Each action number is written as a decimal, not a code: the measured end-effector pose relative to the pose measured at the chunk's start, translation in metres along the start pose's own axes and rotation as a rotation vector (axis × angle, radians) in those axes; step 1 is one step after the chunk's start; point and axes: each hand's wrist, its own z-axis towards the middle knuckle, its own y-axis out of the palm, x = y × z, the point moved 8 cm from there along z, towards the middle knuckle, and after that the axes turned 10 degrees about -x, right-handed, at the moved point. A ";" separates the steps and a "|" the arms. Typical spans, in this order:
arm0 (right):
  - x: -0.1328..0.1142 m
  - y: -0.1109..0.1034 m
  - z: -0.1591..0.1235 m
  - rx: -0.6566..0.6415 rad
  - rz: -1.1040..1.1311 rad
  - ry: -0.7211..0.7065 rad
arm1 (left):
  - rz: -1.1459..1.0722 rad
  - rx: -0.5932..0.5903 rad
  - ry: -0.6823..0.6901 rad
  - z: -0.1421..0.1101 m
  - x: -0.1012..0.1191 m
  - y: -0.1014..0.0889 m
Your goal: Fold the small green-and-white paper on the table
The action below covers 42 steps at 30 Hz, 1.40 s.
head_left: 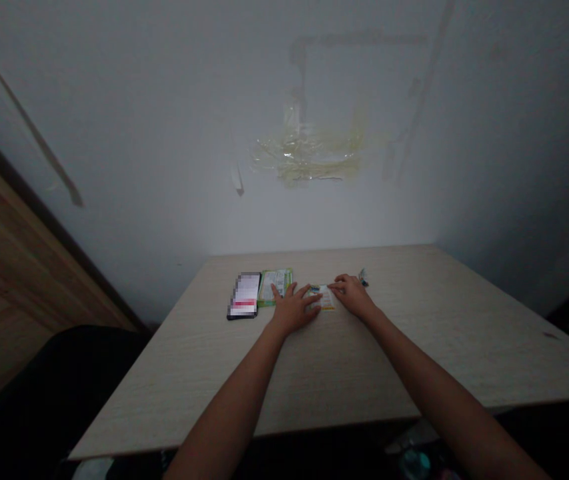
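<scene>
My left hand (293, 309) lies flat on the pale wooden table (414, 347), fingers spread, its fingertips on the left edge of a small white and yellow packet (324, 298). My right hand (352, 293) rests on the packet's right side with its fingers curled down onto it. A green and white packet (275, 285) lies just left of my left hand. A phone (244, 295) with a lit screen lies further left. A small blue and white scrap (363, 277) sits just behind my right hand.
The table stands in a corner against a white wall (164, 133) with old tape marks. A wooden panel (9, 280) rises at the left. Something dark (39, 400) sits low at the left, beside the table's near edge.
</scene>
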 end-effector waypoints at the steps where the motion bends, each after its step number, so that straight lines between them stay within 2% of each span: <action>1: -0.001 0.000 0.000 -0.003 -0.014 0.003 | -0.003 -0.001 0.001 0.000 0.000 0.000; 8: -0.006 0.000 -0.003 0.007 -0.074 0.017 | -0.002 -0.004 0.004 -0.001 0.001 -0.002; 15: -0.003 0.001 -0.009 0.003 -0.043 -0.007 | 0.016 -0.003 0.001 -0.001 0.001 -0.001; 27: -0.003 -0.002 -0.006 0.029 -0.002 0.044 | 0.005 0.008 0.003 -0.001 0.001 -0.001; 42: -0.003 -0.004 -0.009 -0.080 0.043 -0.007 | 0.012 0.032 0.017 -0.001 0.000 0.001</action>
